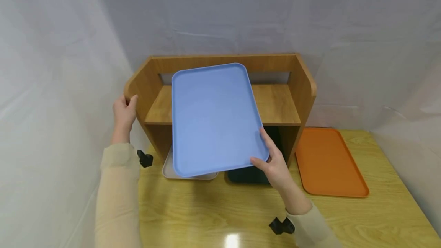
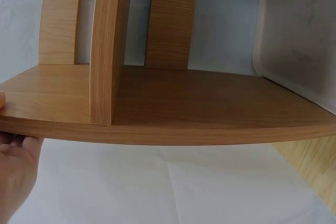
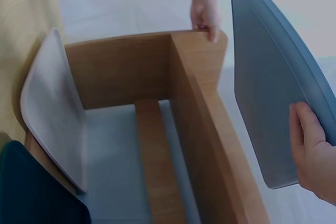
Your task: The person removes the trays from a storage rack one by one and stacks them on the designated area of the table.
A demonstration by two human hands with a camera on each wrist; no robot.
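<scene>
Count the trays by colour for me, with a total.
Blue tray: 1
Orange tray: 1
White tray: 1
Dark tray: 1
Total: 4

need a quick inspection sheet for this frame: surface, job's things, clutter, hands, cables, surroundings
Surface: wooden table, light grain, glare spot near the front edge.
Job's things: blue tray held tilted in front of the wooden shelf, apart from the shelf board.
Clutter: orange tray flat on the table right of the shelf; white tray and dark tray stick out from under the shelf.
Hands: right hand grips the blue tray's near right corner; left hand holds the shelf's left side panel.
Cables: nothing seen.
Surroundings: white cloth backdrop behind and at both sides.
</scene>
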